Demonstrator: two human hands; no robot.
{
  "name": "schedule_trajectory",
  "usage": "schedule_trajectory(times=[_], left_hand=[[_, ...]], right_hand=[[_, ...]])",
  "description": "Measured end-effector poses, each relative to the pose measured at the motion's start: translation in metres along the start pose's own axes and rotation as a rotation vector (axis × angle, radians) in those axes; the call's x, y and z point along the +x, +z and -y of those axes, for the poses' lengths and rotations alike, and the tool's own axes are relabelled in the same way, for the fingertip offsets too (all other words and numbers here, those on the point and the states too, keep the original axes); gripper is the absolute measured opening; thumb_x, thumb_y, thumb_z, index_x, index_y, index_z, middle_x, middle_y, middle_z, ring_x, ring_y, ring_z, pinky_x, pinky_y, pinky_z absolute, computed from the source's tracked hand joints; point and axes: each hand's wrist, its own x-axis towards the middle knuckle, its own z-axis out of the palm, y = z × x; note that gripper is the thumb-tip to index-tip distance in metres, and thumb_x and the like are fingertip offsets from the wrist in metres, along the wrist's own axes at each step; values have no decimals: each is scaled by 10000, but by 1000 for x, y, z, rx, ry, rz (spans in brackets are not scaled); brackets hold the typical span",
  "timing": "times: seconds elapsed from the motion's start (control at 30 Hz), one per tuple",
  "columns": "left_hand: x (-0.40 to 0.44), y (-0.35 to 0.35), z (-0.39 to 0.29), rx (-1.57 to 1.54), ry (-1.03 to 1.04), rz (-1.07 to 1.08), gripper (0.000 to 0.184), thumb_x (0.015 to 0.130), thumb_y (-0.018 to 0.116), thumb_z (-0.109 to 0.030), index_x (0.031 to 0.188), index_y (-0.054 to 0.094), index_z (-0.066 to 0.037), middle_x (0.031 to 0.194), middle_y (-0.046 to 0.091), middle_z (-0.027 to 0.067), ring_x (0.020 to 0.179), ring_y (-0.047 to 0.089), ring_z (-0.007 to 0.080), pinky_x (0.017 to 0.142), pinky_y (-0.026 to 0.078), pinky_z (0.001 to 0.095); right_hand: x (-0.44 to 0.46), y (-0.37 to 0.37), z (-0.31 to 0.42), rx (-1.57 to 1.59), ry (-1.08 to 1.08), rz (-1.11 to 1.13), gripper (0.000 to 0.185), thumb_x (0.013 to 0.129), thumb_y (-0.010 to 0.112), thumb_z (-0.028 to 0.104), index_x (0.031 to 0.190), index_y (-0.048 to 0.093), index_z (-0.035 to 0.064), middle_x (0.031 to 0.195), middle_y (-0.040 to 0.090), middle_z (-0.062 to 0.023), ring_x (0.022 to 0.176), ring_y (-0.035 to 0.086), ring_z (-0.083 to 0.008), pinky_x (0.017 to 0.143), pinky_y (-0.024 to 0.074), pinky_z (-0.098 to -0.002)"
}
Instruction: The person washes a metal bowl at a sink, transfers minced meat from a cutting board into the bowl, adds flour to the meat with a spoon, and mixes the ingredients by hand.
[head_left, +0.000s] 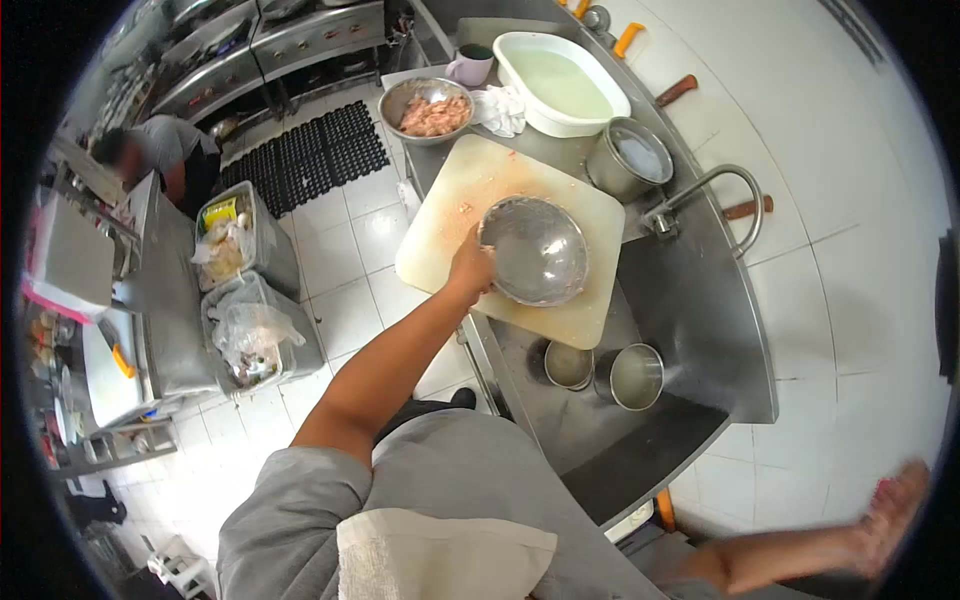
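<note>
My left hand [474, 266] is closed on the near left rim of a metal mixing bowl [540, 250], which has residue smeared around its inside. The bowl is over a large, stained white cutting board [450, 235] with small bits of meat on it. Far out at the lower right, my right hand [893, 515] is smeared by motion; a small red patch shows at it, and I cannot make out its fingers. Beyond the board stands another metal bowl [400, 112] holding raw chopped meat [435, 115], beside a crumpled white cloth [500, 110].
A white tub [508, 70] of cloudy water, a mug [470, 68] and a metal pot [605, 170] stand behind the board. Two metal containers [632, 378] sit in the sink [690, 335] under a curved faucet [750, 195]. Bins [310, 340] and a crouching person [165, 150] are at left.
</note>
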Motion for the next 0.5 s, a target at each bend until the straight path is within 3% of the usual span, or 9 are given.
schedule_trajectory(times=[0.1,0.2,0.27,0.3,0.37,0.5], left_hand=[[0,2,0,18,54,-30,535,851,432,-58,1369,322,-135,787,608,148,408,529,193,325,397,310],[-2,3,-8,42,23,-36,519,851,439,-76,1356,345,-142,855,625,181,438,564,235,376,443,339],[-3,3,-9,128,22,-57,520,845,439,-86,1355,351,-144,974,623,221,636,640,309,571,518,385],[-1,4,-7,121,15,-60,520,845,439,-86,1355,351,-144,974,623,221,636,640,309,571,518,385],[4,6,-1,199,25,-89,522,841,422,-78,1355,354,-144,1059,601,241,878,628,357,791,488,409],[9,8,23,106,-53,-75,559,811,461,-64,1354,360,-147,1103,586,243,1008,578,374,916,415,413]], right_hand=[[4,41,15,-154,-17,166,170,904,468,176,1022,507,59,887,480,-28,753,466,-120,625,395,-242],[-10,91,-20,-280,89,421,215,901,476,166,1079,498,46,980,476,-50,851,461,-139,707,385,-254],[-26,129,-59,-363,184,637,250,899,481,159,1116,492,37,1043,474,-66,917,457,-152,762,377,-262],[-38,148,-81,-407,236,754,268,898,483,156,1135,489,32,1074,472,-73,950,456,-158,789,374,-266],[-61,179,-128,-474,332,984,304,895,488,149,1173,483,24,1136,470,-88,1016,452,-171,844,367,-274],[-101,213,-226,-553,533,1352,381,891,498,135,1248,471,6,1261,465,-118,1147,445,-196,953,353,-290]])
